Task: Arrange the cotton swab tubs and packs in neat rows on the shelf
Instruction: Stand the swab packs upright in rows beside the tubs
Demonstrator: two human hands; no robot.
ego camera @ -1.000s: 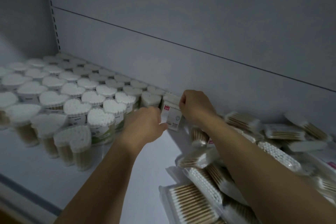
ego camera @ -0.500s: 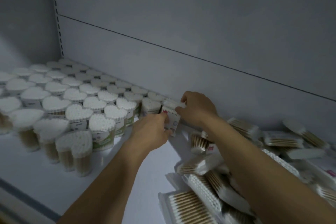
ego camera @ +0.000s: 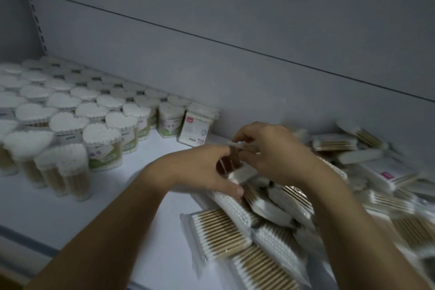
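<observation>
Several heart-shaped cotton swab tubs (ego camera: 94, 115) stand in rows on the left of the white shelf (ego camera: 131, 176). A square tub with a red label (ego camera: 196, 127) stands upright at the right end of the back row, against the wall. A loose heap of clear swab packs (ego camera: 289, 214) covers the right of the shelf. My left hand (ego camera: 200, 169) and my right hand (ego camera: 275, 153) meet over the heap's near-left edge. Both grip one small swab pack (ego camera: 242, 173) between them, the right hand pinching its upper end.
The shelf's back wall (ego camera: 235, 73) runs behind the tubs and packs. A perforated upright (ego camera: 35, 14) marks the left rear corner. The shelf's front lip (ego camera: 28, 240) crosses the lower left. Bare shelf lies between the tubs and the heap.
Both hands let go of the square red-label tub, which now stands at the end of the back row. They drew back to the right and took hold of a swab pack from the heap.
</observation>
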